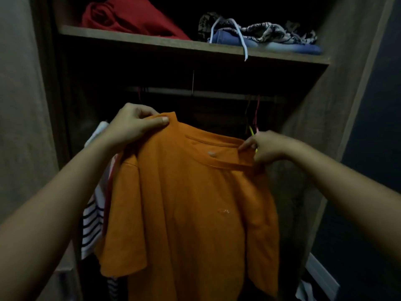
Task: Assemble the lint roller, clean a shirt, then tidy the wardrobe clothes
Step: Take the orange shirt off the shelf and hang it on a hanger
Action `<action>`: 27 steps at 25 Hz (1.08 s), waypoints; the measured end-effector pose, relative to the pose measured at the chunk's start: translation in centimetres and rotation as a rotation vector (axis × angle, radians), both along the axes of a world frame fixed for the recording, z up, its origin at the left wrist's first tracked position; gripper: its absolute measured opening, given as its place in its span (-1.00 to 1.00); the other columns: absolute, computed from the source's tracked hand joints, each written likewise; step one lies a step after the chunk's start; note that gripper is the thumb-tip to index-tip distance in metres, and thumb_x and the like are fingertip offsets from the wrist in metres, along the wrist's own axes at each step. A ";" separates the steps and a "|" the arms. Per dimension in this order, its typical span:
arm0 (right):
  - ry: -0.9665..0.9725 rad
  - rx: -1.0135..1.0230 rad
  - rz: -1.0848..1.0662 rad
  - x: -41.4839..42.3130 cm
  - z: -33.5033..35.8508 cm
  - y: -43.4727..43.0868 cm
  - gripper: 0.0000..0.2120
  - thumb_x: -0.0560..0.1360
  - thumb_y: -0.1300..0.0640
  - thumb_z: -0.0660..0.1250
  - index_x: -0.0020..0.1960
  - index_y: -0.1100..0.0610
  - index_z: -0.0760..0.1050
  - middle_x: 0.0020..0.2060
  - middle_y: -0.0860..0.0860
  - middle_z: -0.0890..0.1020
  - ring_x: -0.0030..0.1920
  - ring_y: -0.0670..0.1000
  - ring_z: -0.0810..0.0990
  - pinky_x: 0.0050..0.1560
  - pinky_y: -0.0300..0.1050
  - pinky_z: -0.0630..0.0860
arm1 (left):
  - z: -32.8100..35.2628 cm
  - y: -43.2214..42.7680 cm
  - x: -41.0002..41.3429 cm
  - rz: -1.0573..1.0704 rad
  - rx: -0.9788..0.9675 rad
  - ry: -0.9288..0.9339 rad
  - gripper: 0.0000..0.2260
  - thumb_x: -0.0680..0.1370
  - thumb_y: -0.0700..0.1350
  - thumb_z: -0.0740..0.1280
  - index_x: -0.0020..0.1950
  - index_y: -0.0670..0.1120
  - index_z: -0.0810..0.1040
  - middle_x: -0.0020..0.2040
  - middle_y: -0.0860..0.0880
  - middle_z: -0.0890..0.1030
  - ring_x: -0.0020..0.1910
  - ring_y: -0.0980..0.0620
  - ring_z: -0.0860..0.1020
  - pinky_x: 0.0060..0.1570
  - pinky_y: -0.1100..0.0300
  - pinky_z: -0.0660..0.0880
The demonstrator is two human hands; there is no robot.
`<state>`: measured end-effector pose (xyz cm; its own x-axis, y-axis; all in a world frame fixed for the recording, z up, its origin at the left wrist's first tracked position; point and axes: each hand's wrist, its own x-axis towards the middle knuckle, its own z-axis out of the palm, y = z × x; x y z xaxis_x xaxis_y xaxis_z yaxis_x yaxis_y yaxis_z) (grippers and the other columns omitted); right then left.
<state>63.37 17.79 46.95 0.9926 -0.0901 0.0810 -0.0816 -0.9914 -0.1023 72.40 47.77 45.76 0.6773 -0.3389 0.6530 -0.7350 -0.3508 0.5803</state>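
Note:
An orange T-shirt [191,203] hangs spread out in front of the open wardrobe, held up by both hands. My left hand [132,124] pinches its left shoulder between thumb and fingers. My right hand [267,146] grips the right side of the neckline. A yellow hanger tip [252,131] shows just above my right hand. No lint roller is in view.
A hanging rail [195,93] runs behind the shirt, with a red hanger [257,114] on it. A striped white garment [93,213] hangs at left. The wooden shelf [152,41] above carries a red folded cloth [130,16] and a pile of blue and patterned clothes [260,35].

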 end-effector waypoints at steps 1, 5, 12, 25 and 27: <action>0.194 0.044 -0.004 -0.4 -0.6 0.5 -0.47 0.47 0.36 0.25 0.34 -0.07 0.38 0.16 0.02 0.39 0.09 0.08 0.51 -0.22 -0.22 0.55 | -0.5 0.0 0.2 0.034 0.066 -0.022 -0.88 0.51 0.02 0.35 -0.05 0.00 0.61 -0.12 0.09 0.58 -0.12 0.19 0.54 -0.17 0.25 0.47; 0.138 0.278 -0.022 -2.3 -0.2 -1.1 -0.59 0.50 0.44 0.13 0.08 0.03 0.58 -0.01 0.00 0.52 -0.17 -0.07 0.53 -0.36 -0.30 0.55 | -2.9 0.2 0.7 0.010 0.231 0.057 -0.85 0.53 0.04 0.32 -0.14 -0.01 0.59 -0.17 0.05 0.60 -0.16 0.13 0.57 -0.19 0.20 0.45; 0.008 0.618 0.023 -3.0 -2.1 -1.1 -0.62 0.52 0.39 0.10 0.22 0.13 0.51 0.07 0.06 0.55 -0.05 -0.03 0.56 0.00 -0.13 0.55 | -6.2 -2.7 0.8 -0.236 0.254 0.370 -0.80 0.49 0.05 0.31 -0.08 -0.08 0.56 -0.19 0.04 0.60 -0.24 0.19 0.57 -0.21 0.27 0.49; -0.017 0.455 0.031 -1.4 -1.6 -2.6 -0.48 0.41 0.43 0.13 0.30 0.13 0.44 0.26 0.04 0.45 0.30 0.04 0.39 0.17 -0.14 0.39 | -1.6 -25.6 5.3 -0.142 0.039 0.499 -0.49 0.61 0.10 0.15 0.42 -0.22 0.30 0.22 -0.19 0.50 0.14 -0.07 0.49 0.19 0.05 0.42; -0.017 0.429 0.049 -1.1 -1.2 -3.6 -0.48 0.41 0.42 0.14 0.31 0.11 0.43 0.29 0.05 0.43 0.30 0.05 0.39 0.22 -0.09 0.40 | -1.2 -27.9 5.8 -0.093 0.036 0.532 -0.45 0.63 0.12 0.08 0.47 -0.24 0.19 0.37 -0.23 0.38 0.30 -0.15 0.41 0.18 0.08 0.37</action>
<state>62.30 14.16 45.76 0.9955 -0.0715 0.0627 -0.0299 -0.8614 -0.5070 78.15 19.83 44.57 0.8774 -0.4288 0.2152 -0.3720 -0.3248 0.8696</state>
